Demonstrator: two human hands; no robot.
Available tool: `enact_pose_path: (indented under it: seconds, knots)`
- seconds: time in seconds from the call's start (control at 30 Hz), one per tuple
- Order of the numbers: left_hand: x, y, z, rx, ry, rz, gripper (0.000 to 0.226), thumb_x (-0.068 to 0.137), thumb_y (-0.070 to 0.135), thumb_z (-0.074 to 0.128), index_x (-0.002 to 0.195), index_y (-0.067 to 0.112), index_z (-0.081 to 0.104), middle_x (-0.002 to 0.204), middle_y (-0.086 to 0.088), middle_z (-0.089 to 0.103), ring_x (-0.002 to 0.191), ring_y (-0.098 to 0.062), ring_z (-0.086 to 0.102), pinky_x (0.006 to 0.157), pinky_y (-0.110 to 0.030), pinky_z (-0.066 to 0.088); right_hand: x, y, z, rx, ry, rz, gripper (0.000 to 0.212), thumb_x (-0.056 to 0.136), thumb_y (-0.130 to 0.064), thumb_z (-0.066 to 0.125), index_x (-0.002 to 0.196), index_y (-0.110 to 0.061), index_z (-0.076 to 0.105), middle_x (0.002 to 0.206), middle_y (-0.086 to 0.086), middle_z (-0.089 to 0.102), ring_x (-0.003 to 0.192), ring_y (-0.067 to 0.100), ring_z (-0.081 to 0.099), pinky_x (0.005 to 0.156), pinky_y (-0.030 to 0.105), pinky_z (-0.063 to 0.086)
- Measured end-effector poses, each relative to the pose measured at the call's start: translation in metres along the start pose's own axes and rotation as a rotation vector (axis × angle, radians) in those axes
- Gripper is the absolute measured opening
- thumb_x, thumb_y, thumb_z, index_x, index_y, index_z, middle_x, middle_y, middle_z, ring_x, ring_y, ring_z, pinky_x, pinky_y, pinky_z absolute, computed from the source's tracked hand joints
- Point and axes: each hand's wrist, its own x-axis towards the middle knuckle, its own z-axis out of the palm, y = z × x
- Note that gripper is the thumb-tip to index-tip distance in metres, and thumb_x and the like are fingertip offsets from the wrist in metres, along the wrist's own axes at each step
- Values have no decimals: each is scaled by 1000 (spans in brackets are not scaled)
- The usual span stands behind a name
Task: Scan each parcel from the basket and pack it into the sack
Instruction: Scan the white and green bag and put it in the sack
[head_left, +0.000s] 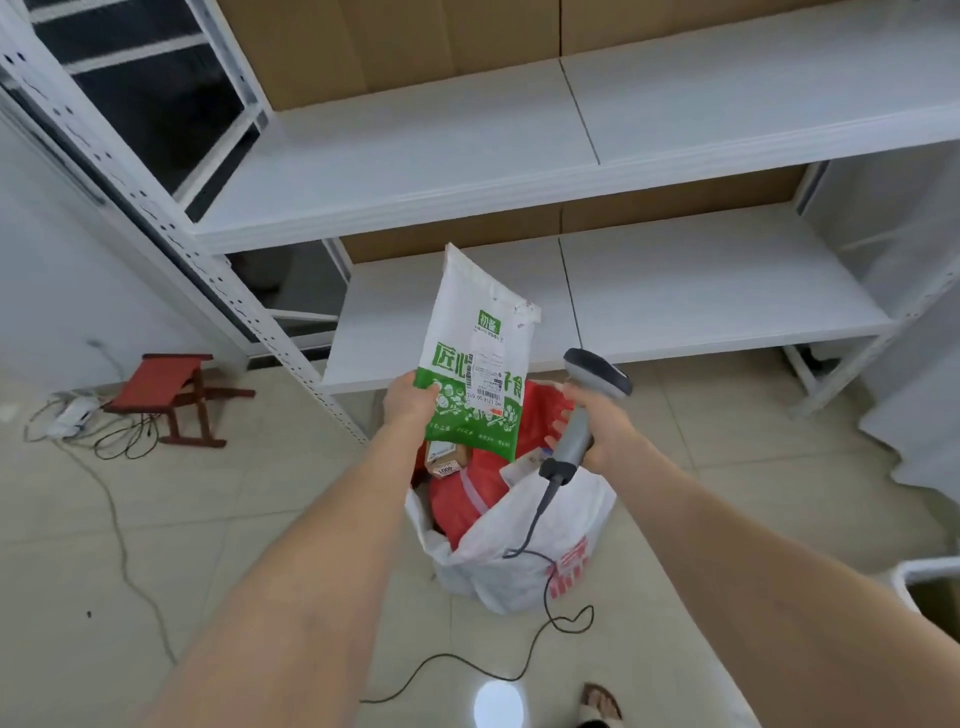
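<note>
Left hand: gripped the lower left corner of the green-and-white parcel, its fingers closed on the packet's edge, thumb side toward the camera.
Green-and-white parcel: was held upright and slightly tilted above the sack, its printed face and white shipping label turned toward the scanner.
Right hand: was wrapped around the scanner's grey handle, fingers curled tight on the grip.
Scanner: its dark head sat just right of the parcel, near but not touching it; its cable dropped from the handle, crossed the sack's front and looped over the floor.
Sack: white with red print, stood open on the floor directly beneath both hands.
Sack contents: red parcels filled the mouth, and a small brown box with a label showed near the back edge, just under the held parcel.
Basket: only a pale corner of a container showed at the right edge; whether it held parcels could not be told.
Shelving: white metal shelves with bare boards stood behind the sack.
Stool: a small red one stood on the floor to the left, well apart from the sack, with cables beside it.
Foot: a sandalled one showed at the bottom edge.
</note>
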Motion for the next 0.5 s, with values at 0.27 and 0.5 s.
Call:
enact_pose_path:
  seconds: [0.27, 0.5]
  knots:
    - [62, 0, 32, 321, -148, 118, 9, 95, 19, 54, 93, 22, 62, 90, -1, 66, 79, -18, 64, 76, -33, 54, 58, 5, -8, 44, 140, -27, 34, 82, -20, 77, 105, -2, 62, 84, 11, 60, 77, 25, 60, 90, 46, 54]
    - [127, -36, 80, 441, -340, 160, 14, 95, 17, 54, 103, 19, 65, 85, 2, 63, 72, -14, 63, 62, -30, 51, 114, 51, -5, 118, 360, -29, 25, 83, -17, 76, 94, -10, 55, 84, 10, 55, 71, 24, 57, 89, 55, 54]
